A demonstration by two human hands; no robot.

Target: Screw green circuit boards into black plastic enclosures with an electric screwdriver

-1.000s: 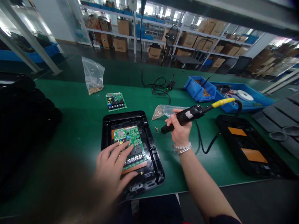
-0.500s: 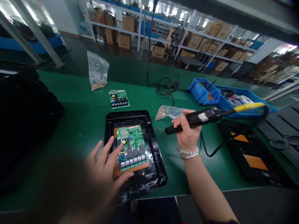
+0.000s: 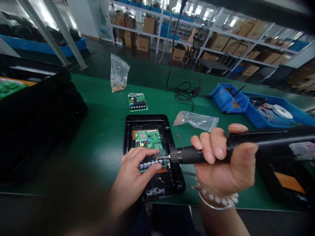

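Observation:
My right hand (image 3: 223,160) is wrapped around a black electric screwdriver (image 3: 189,155), held nearly level with its bit pointing left. The bit's tip is over the lower right of a green circuit board (image 3: 152,139), between the thumb and index finger of my left hand (image 3: 137,167). Those two fingertips are apart, one on each side of the tip; whether they touch a tiny screw there is too small to tell. My left hand rests over the board's lower left and hides part of it. Under the board lies an orange sheet (image 3: 134,134), inside a black plastic housing (image 3: 169,126).
Loose screws (image 3: 177,135) lie right of the housing, near a bag of screws (image 3: 180,118). Behind are another circuit board (image 3: 137,102) and a second bag (image 3: 119,77). Blue bins (image 3: 225,98) stand at right, stacked black housings (image 3: 49,114) at left. A cable (image 3: 183,93) crosses the bench.
My right hand has lifted the screwdriver from beside the loose screws and brought its bit over the board. My left hand has moved from the board's left edge towards the bit. The view has shifted left.

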